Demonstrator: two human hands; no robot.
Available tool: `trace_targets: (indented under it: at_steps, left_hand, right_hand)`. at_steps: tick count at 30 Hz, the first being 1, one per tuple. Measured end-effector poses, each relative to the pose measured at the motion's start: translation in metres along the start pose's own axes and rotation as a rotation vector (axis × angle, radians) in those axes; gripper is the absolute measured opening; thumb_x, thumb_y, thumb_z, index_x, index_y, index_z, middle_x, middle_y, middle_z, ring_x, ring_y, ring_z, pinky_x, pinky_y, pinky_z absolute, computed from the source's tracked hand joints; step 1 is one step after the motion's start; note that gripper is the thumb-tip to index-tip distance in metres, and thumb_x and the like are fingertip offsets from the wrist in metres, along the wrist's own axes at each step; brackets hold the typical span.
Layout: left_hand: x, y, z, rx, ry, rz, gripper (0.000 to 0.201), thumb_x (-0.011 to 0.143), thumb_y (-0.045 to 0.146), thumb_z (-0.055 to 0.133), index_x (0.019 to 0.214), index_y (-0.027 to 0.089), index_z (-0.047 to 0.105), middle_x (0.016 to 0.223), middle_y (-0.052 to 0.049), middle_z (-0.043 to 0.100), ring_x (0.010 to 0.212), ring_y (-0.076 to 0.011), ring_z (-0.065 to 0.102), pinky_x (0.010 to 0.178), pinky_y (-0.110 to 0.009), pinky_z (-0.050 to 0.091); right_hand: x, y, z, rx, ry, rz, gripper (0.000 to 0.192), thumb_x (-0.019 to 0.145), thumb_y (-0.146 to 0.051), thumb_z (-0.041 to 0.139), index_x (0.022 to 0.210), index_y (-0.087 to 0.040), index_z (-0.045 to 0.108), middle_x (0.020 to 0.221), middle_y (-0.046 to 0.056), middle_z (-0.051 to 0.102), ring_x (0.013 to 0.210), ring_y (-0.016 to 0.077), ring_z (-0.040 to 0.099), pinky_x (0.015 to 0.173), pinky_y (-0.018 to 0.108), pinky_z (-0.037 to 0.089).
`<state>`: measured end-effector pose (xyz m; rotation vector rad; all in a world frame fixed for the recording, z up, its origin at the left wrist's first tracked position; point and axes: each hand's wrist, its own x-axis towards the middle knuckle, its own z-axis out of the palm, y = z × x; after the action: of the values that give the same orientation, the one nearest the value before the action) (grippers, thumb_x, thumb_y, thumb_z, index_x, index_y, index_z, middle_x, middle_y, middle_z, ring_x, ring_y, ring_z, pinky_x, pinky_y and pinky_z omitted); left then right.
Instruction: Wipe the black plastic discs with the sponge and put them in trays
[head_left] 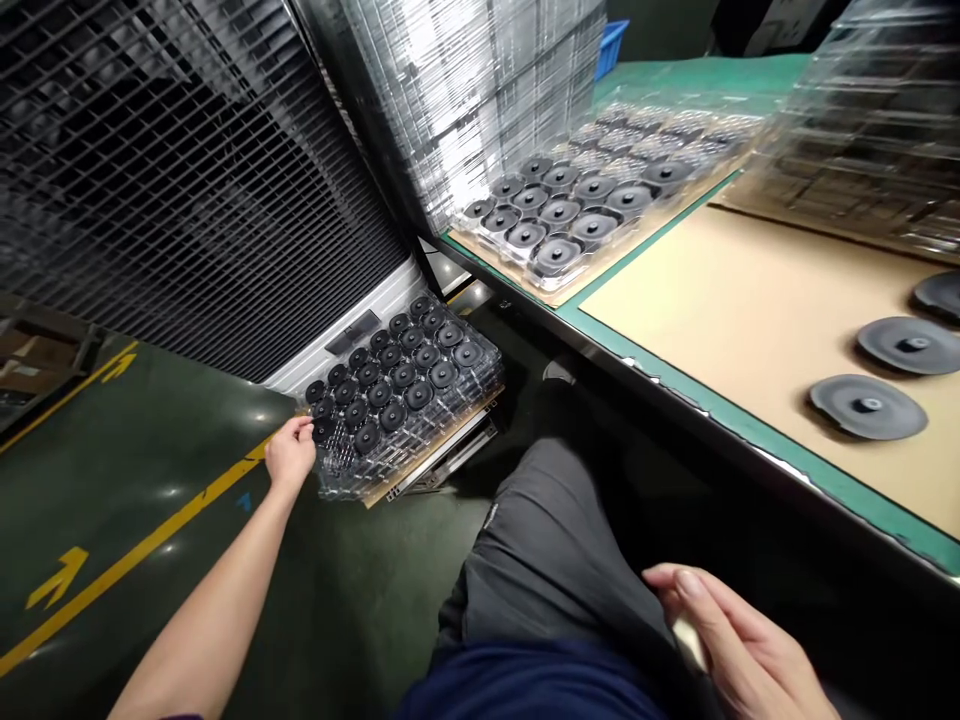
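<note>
My left hand (290, 455) reaches to the near left corner of a clear plastic tray (420, 440). Its fingertips are closed at a black round disc (323, 431) there; whether the disc is lifted from its pocket I cannot tell. Rows of similar black discs (403, 374) with raised centres fill much of this low tray, and some pockets along its near side hold none. At the lower right, beside the bench, my right hand (739, 635) is curled around a small cream-coloured piece (690, 645), mostly hidden by the fingers.
On the green-topped bench (652, 375), another clear tray (547, 280) holds black discs. Loose discs (868, 406) lie on the tan board (720, 310). Tall stacks of clear trays (480, 90) stand behind. A dark slatted rack (187, 180) rises at left above the yellow-lined floor (187, 420).
</note>
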<state>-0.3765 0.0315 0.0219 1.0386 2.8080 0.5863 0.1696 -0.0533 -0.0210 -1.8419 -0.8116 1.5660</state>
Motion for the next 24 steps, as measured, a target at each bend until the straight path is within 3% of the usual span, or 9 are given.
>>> trace_targets:
  at_steps: [4,7,10,12,14,17,20,24]
  left_hand:
    - [0.02,-0.021,0.01,0.174,-0.093,0.027,0.018,0.098,0.022,0.072,0.114,0.013,0.075,0.114,-0.009,0.073,0.118,-0.026,0.067,0.114,-0.055,0.049]
    - [0.024,-0.024,0.016,0.233,-0.087,0.056,0.021,0.099,0.019,0.069,0.118,0.013,0.074,0.125,-0.011,0.072,0.125,-0.0265,0.065,0.116,-0.054,0.048]
    - [0.02,-0.014,0.017,0.241,-0.025,0.096,0.026,0.1,0.018,0.063,0.123,0.013,0.074,0.127,-0.013,0.071,0.123,-0.0272,0.065,0.114,-0.052,0.049]
    - [0.011,0.008,0.02,0.197,-0.002,0.167,0.028,0.098,0.019,0.059,0.119,0.013,0.076,0.123,-0.015,0.073,0.115,-0.0283,0.067,0.11,-0.05,0.05]
    - [-0.006,0.045,0.03,0.1,0.0,0.287,0.031,0.094,0.026,0.058,0.113,0.014,0.079,0.119,-0.014,0.075,0.099,-0.0282,0.068,0.104,-0.048,0.052]
    - [-0.045,0.125,0.056,-0.145,-0.038,0.526,0.034,0.091,0.04,0.059,0.109,0.02,0.08,0.116,-0.007,0.076,0.079,-0.0227,0.065,0.093,-0.042,0.055]
    - [-0.104,0.223,0.088,-0.435,-0.187,0.824,0.035,0.093,0.05,0.06,0.108,0.025,0.079,0.117,-0.002,0.076,0.096,-0.0229,0.071,0.094,-0.035,0.055]
    - [-0.207,0.343,0.125,-0.621,-0.466,1.164,0.036,0.1,0.043,0.057,0.117,0.02,0.078,0.121,-0.008,0.076,0.113,-0.0236,0.07,0.106,-0.033,0.053]
  right_hand:
    - [0.003,0.004,-0.008,-0.049,-0.066,0.034,0.079,0.08,-0.092,0.062,0.112,-0.02,0.074,0.075,0.003,0.061,0.065,0.0166,0.054,0.057,0.025,0.046]
    - [0.004,0.006,-0.016,-0.042,-0.047,0.04,0.08,0.081,-0.092,0.061,0.113,-0.02,0.074,0.078,0.004,0.063,0.067,0.0168,0.056,0.06,0.025,0.047]
    - [0.0,0.006,-0.014,0.021,0.062,0.008,0.073,0.085,-0.087,0.062,0.11,-0.02,0.073,0.083,0.004,0.064,0.07,0.0154,0.055,0.06,0.023,0.045]
    - [-0.003,0.006,-0.009,0.153,0.085,0.015,0.07,0.085,-0.085,0.066,0.107,-0.018,0.073,0.08,0.003,0.061,0.065,0.0129,0.051,0.054,0.021,0.041]
    - [-0.005,0.005,-0.002,0.36,0.08,0.036,0.07,0.083,-0.082,0.071,0.107,-0.016,0.071,0.077,0.001,0.057,0.06,0.0109,0.047,0.048,0.019,0.038]
    - [-0.002,0.004,0.0,0.576,0.049,0.053,0.071,0.079,-0.075,0.079,0.116,-0.016,0.068,0.078,0.0,0.056,0.064,0.0147,0.056,0.042,0.018,0.041]
    - [-0.001,0.006,-0.006,0.597,0.008,-0.005,0.066,0.078,-0.062,0.083,0.122,-0.016,0.065,0.081,0.001,0.059,0.07,0.0174,0.063,0.041,0.018,0.046]
    - [-0.008,0.017,-0.017,0.463,0.059,-0.083,0.059,0.083,-0.051,0.076,0.129,-0.017,0.061,0.084,0.002,0.063,0.07,0.0165,0.065,0.044,0.018,0.048]
